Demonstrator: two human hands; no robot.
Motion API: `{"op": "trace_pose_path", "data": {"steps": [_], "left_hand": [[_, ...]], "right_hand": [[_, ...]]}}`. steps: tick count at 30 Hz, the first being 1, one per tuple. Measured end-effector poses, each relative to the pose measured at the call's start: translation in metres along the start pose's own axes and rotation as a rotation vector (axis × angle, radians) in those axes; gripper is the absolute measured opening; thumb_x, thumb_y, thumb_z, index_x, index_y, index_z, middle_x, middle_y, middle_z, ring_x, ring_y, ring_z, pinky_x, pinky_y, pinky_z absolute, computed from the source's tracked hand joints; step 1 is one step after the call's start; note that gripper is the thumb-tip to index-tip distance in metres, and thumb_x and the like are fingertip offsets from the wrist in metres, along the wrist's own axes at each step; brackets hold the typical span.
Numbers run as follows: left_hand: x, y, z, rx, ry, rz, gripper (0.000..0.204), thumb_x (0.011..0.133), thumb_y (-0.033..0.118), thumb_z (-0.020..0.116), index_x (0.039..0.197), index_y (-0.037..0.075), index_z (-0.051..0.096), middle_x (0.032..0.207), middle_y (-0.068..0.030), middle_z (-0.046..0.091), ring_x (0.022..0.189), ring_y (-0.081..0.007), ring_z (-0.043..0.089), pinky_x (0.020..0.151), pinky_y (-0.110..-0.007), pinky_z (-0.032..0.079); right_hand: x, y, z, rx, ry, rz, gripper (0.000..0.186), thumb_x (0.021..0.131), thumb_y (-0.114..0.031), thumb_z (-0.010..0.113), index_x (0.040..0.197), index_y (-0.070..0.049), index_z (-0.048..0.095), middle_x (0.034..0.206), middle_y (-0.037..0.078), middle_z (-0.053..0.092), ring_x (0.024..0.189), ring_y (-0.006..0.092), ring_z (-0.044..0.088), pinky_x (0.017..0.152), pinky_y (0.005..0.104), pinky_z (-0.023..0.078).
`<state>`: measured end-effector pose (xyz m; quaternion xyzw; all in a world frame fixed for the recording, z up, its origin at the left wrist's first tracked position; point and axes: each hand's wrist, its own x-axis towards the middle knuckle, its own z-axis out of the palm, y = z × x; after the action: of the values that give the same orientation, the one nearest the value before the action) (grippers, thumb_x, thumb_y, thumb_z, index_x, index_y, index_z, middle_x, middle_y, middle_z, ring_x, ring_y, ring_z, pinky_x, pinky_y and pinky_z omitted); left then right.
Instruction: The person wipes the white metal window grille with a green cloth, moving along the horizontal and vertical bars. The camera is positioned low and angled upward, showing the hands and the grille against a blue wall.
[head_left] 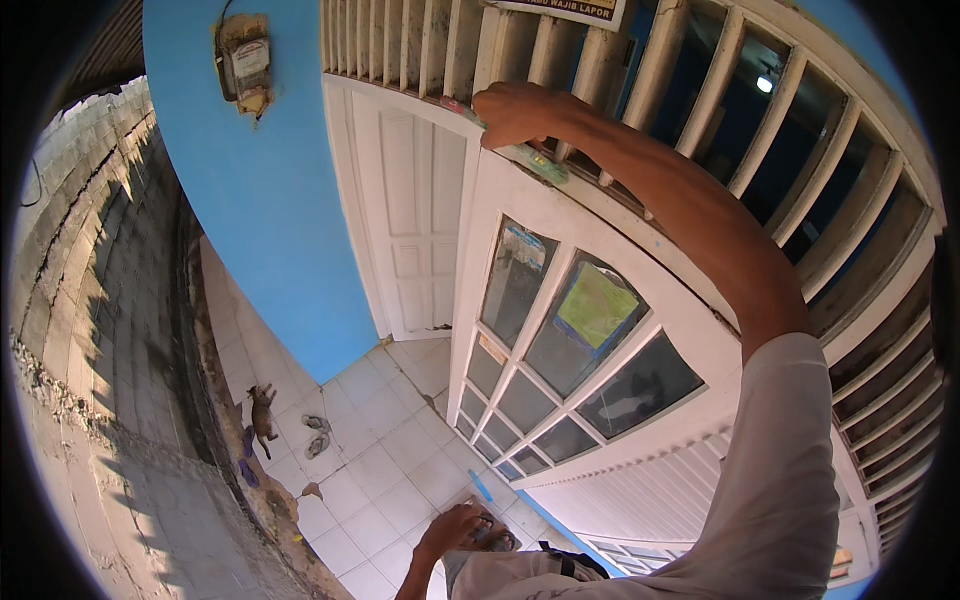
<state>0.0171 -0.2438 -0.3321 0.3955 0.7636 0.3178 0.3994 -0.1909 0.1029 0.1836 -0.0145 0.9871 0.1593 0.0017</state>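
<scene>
My right hand point(512, 113) is stretched up to the white ledge point(645, 235) above the door, with its fingers bent down over it. A small reddish-green strip point(460, 108) pokes out beside the fingertips; what it belongs to is hidden. Under my wrist a thin greenish, partly see-through piece point(542, 163) lies along the ledge. Low down, close to my waist, my left hand point(455, 528) has its fingers curled, and what they hold, if anything, cannot be made out.
White slatted vents point(720, 85) run above the glass-paned door point(520, 400). A white panel door point(415, 210) adjoins the blue wall point(250, 200), which carries an electric meter point(245, 60). A cat point(262, 418) lies on the tiles near sandals point(316, 437). A rough block wall point(90, 300) stands left.
</scene>
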Motion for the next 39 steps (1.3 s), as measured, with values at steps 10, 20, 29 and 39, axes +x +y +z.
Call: {"op": "trace_pose_path", "data": {"steps": [10, 20, 29, 39], "left_hand": [[0.009, 0.001, -0.012, -0.025, 0.051, 0.031, 0.033, 0.099, 0.032, 0.055, 0.123, 0.010, 0.065, 0.123, -0.0138, 0.065, 0.112, -0.0315, 0.064, 0.094, -0.041, 0.051], [0.059, 0.053, -0.011, 0.086, -0.094, 0.262, 0.029, 0.098, 0.026, 0.058, 0.120, 0.008, 0.065, 0.120, -0.0147, 0.065, 0.106, -0.0342, 0.065, 0.094, -0.041, 0.052], [0.063, 0.020, 0.003, 0.018, -0.187, 0.228, 0.031, 0.099, 0.026, 0.056, 0.122, 0.007, 0.063, 0.121, -0.0140, 0.065, 0.113, -0.0328, 0.063, 0.096, -0.042, 0.050], [0.066, 0.038, 0.002, -0.058, -0.044, 0.216, 0.032, 0.098, 0.027, 0.059, 0.123, 0.007, 0.062, 0.120, -0.0162, 0.065, 0.113, -0.0340, 0.063, 0.095, -0.042, 0.050]], "right_hand": [[0.003, 0.003, 0.011, -0.066, 0.011, 0.070, 0.033, 0.081, -0.019, 0.066, 0.084, 0.013, 0.063, 0.070, 0.026, 0.064, 0.064, 0.0377, 0.067, 0.062, 0.0472, 0.054], [0.053, 0.040, 0.071, -0.084, 0.224, 0.108, 0.023, 0.080, -0.008, 0.061, 0.096, 0.001, 0.073, 0.096, 0.018, 0.072, 0.091, 0.0342, 0.071, 0.076, 0.0468, 0.057], [0.015, 0.054, 0.009, 0.133, 0.352, 0.077, 0.038, 0.085, -0.028, 0.071, 0.100, 0.007, 0.067, 0.084, 0.027, 0.067, 0.071, 0.0402, 0.068, 0.064, 0.0481, 0.055], [0.042, 0.022, -0.003, 0.124, 0.233, 0.108, 0.034, 0.083, -0.022, 0.068, 0.081, 0.011, 0.063, 0.075, 0.024, 0.065, 0.062, 0.0376, 0.066, 0.061, 0.0425, 0.056]]}}
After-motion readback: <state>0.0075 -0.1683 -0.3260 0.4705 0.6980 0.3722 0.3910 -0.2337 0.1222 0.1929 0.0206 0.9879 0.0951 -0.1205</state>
